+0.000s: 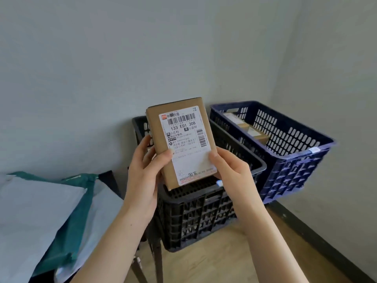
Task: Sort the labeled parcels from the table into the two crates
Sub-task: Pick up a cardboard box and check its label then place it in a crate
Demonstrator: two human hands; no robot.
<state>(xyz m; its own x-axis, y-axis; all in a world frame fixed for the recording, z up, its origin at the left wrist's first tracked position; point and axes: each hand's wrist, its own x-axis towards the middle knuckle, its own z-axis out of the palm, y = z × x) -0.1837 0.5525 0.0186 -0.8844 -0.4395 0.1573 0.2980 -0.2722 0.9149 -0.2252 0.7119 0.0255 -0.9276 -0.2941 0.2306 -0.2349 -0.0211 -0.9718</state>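
Between the fingers (165,155) of left hand (142,176) and right hand (230,170), which grasp its lower sides, the labelled cardboard parcel (161,127) stands above the black crate (204,211), apparently being read; next, choose that or the blue crate (289,164)

Soft, diffuse light is filling the room evenly, throwing only faint shadows beneath the black crate (204,211). The label (189,152) on the parcel (158,135) is showing sharp and evenly lit. Wide-angle distortion is bending the skirting board (326,248) at the right, and the frame's edges are blurring slightly.
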